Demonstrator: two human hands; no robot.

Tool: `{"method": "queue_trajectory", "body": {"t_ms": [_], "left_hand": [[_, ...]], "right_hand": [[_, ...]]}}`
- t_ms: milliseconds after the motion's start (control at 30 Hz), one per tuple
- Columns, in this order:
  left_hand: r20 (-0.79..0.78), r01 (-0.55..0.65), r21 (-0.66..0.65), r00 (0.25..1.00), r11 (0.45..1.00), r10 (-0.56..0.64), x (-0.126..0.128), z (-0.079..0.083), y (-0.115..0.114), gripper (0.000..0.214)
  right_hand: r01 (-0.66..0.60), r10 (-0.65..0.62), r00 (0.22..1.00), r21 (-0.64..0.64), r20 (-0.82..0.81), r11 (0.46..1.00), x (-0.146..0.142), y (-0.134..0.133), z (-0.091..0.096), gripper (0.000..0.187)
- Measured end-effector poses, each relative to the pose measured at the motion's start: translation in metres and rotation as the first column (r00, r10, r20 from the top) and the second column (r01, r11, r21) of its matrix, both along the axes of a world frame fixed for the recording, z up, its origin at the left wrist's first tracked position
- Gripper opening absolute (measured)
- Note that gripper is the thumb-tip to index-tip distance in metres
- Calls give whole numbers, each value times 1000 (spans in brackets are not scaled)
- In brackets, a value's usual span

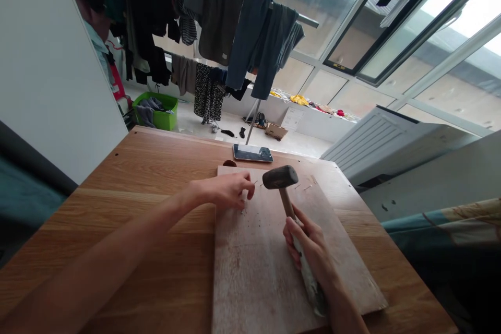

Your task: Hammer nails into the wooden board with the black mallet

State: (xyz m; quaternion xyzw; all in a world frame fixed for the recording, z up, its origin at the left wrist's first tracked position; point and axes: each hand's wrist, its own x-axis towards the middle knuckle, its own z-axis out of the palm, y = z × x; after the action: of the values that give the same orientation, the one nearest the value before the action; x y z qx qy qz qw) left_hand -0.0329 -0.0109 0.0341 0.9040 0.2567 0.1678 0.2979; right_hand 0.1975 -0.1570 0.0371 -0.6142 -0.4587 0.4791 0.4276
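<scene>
My right hand (309, 248) grips the wooden handle of a mallet (280, 177) whose dark head hangs just above a pale wooden board (254, 271). My left hand (227, 190) rests on the board's upper left part, its fingertips pinching a small nail (243, 209) that stands upright on the board. The mallet head is a little to the right of and above that nail. A few loose nails (307, 186) lie on the board near its far edge.
The board lies on a wooden table (129, 203). A phone (252, 153) lies flat at the table's far edge. Beyond are a clothes rack with hanging garments (250, 36), a green basket (155, 110), a white radiator (376, 141) and large windows.
</scene>
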Motion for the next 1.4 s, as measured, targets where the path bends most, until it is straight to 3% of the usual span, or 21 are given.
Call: {"method": "queue_trajectory", "body": {"t_ms": [133,267,333,433,533,633,700,800,967,1267,1400], "left_hand": [[-123,38,164,992,986,-18,-3,18,-17,18],[-182,77,362,983,929,-11,8,22,-31,16],[-237,99,389,972,916,-4,10,22,-33,15],[-240,88,277,971,957,-19,7,19,-24,13],[20,-51,68,999,996,50,1,8,-4,16],[352,-224,-128,900,966,256,1,-12,13,22],[436,-296,-191,828,936,351,3,-25,18,15],[421,-322,-172,831,931,365,5,-38,18,10],[401,-298,-62,867,953,297,2,-46,15,14],[355,-298,124,904,946,238,1,-42,12,9],[365,-316,58,889,947,275,2,-43,11,11]], "right_hand": [[49,-48,994,8,-103,999,4,0,-3,74],[41,-41,993,1,-111,999,4,1,-4,72],[40,-39,993,5,-109,999,4,0,-4,72],[39,-36,992,19,-118,999,4,0,-5,71],[43,-40,992,16,-115,999,4,0,-5,70],[44,-43,993,9,-114,999,4,-1,-5,71],[37,-36,993,8,-109,999,4,-1,-6,70],[33,-32,994,10,-100,999,5,-1,-5,68],[44,-43,995,8,-91,999,2,-1,-1,66],[65,-63,994,10,-90,998,0,-2,-1,74],[29,-29,999,6,-40,1000,-6,-2,1,81]]}}
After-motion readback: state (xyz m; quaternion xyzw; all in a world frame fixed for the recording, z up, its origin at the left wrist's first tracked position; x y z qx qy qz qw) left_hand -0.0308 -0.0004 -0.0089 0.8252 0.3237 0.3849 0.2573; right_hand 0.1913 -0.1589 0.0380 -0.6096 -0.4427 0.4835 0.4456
